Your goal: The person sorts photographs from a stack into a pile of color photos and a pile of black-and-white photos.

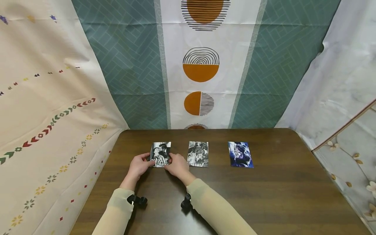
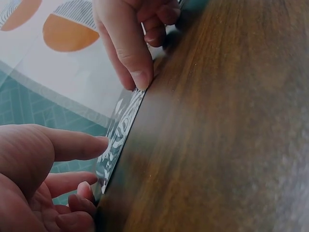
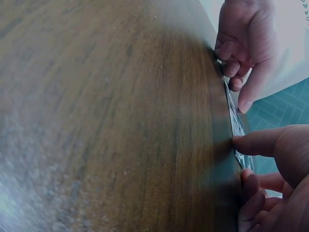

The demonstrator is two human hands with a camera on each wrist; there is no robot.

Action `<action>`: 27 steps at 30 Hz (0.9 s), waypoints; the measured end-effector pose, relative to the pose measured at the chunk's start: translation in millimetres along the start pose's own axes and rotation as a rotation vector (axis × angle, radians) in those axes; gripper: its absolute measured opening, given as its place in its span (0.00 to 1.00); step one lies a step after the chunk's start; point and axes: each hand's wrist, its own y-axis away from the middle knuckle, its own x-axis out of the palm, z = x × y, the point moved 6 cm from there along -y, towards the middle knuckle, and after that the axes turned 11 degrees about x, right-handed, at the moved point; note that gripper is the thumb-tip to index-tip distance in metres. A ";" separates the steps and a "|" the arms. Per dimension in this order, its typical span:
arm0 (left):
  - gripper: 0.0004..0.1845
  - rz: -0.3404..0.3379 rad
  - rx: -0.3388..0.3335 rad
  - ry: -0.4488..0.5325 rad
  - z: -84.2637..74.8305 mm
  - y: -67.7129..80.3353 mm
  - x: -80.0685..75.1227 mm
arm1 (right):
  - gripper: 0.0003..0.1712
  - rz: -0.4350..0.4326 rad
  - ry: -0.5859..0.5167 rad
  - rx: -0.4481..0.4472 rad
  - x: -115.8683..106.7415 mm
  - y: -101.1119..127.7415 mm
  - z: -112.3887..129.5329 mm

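A dark brown wooden worktop [image 1: 264, 195] carries two photographs lying flat and well apart from each other: a black-and-white photograph [image 1: 198, 154] near the middle and a blue-tinted photograph [image 1: 240, 154] to its right. Behind the worktop hangs a green and white curtain [image 1: 202, 65] printed with orange half-circles and black line patterns. A cream cloth [image 1: 44, 98] with small coloured motifs drapes on the left, and a pale cloth [image 1: 337, 81] with flowers on the right.

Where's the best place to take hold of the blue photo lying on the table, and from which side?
The blue photo lies flat on the table, apart from the others. Probably best: come from its right side, which is bare table, lift a long edge with a fingertip, then pinch thumb above, fingers below.
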 end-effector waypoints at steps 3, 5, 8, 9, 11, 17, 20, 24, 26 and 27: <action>0.32 0.003 -0.005 -0.014 0.8 -0.9 0.6 | 0.40 0.002 0.010 0.007 1.0 -0.2 -0.9; 0.32 0.008 -0.002 -0.026 1.1 -2.0 1.3 | 0.40 0.004 0.013 0.014 1.0 -0.2 -1.6; 0.32 0.013 0.008 -0.038 2.0 -4.0 1.8 | 0.40 0.005 0.016 0.017 0.5 -0.4 -2.1; 0.32 0.014 0.010 -0.041 2.1 -4.5 1.8 | 0.39 0.004 0.016 0.017 0.2 -0.5 -2.0; 0.32 0.015 0.013 -0.048 2.6 -5.4 1.9 | 0.39 0.003 0.015 0.014 -0.1 -0.5 -1.5; 0.32 0.012 0.013 -0.066 0.2 -5.4 1.3 | 0.38 0.000 0.016 0.004 -2.4 1.1 1.1; 0.32 0.010 0.013 -0.065 -1.4 -4.5 1.0 | 0.38 0.003 0.012 0.003 -2.3 1.2 1.0; 0.32 0.013 0.003 -0.048 -1.4 -3.5 0.8 | 0.38 0.011 0.007 -0.002 -1.7 0.8 -0.1; 0.33 0.016 -0.009 -0.034 -0.7 -3.1 1.0 | 0.39 0.017 -0.004 -0.010 -2.0 1.1 -0.6; 0.33 0.017 -0.010 -0.026 -0.8 -2.8 1.0 | 0.39 0.022 -0.016 -0.017 -2.4 1.3 -0.7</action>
